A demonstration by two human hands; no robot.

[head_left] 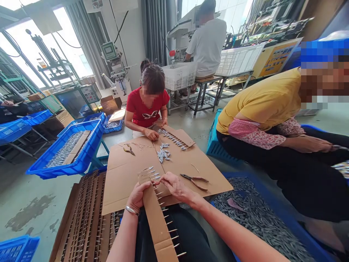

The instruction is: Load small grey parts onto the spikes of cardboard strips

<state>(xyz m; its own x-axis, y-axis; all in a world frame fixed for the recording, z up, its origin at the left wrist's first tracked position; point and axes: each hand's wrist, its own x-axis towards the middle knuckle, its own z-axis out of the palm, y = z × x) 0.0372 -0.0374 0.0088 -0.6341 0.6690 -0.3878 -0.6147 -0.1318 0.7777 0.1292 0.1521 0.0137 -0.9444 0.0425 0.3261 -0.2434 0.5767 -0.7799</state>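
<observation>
My left hand (pixel 138 197), with a bangle at its wrist, is closed around the upper part of a long cardboard strip (pixel 158 225). Thin pointed pins (pixel 169 222) stick out along the strip's right edge. Near its far end, several pins carry small grey-silver spindle-shaped pieces (pixel 153 171). My right hand (pixel 176 186) pinches at the strip's edge just below those pieces; what its fingertips hold is hidden. Right of it, pliers (pixel 195 180) with reddish handles lie open on the cardboard sheet (pixel 122 193).
Across the sheet, a co-worker in red handles another pinned strip (pixel 177 137) beside loose grey pieces (pixel 163 153) and second pliers (pixel 129 149). Pinned strips (pixel 84 218) stand at lower left. A blue tub of grey pieces (pixel 251 211) and a seated person in yellow are at right.
</observation>
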